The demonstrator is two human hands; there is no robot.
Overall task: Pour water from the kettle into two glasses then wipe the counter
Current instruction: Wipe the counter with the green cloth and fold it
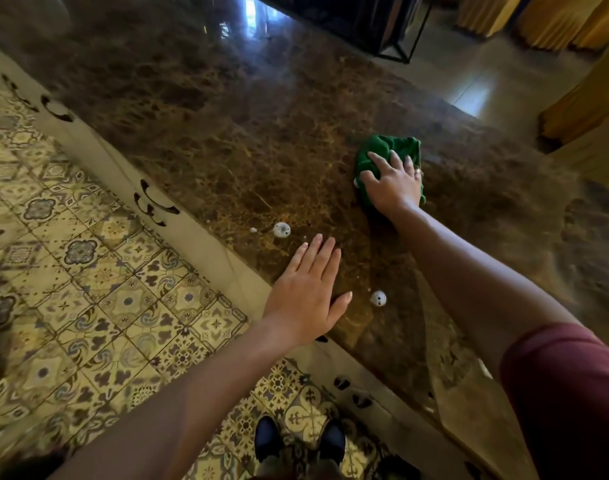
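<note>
A brown marble counter [247,133] runs diagonally across the view. My right hand [393,183] presses down on a crumpled green cloth [391,148] lying on the counter, fingers spread over it. My left hand [308,289] rests flat near the counter's front edge, fingers apart, holding nothing. Two white foamy water spots sit on the marble: one [281,230] just beyond my left fingertips, the other [378,298] right of my left thumb. No kettle or glasses are in view.
The counter's pale carved front edge [150,199] drops to a patterned tile floor [71,271] on the left. My dark shoes [298,441] stand below. A black metal frame [400,46] and yellow curtains [573,105] lie beyond the counter's far side.
</note>
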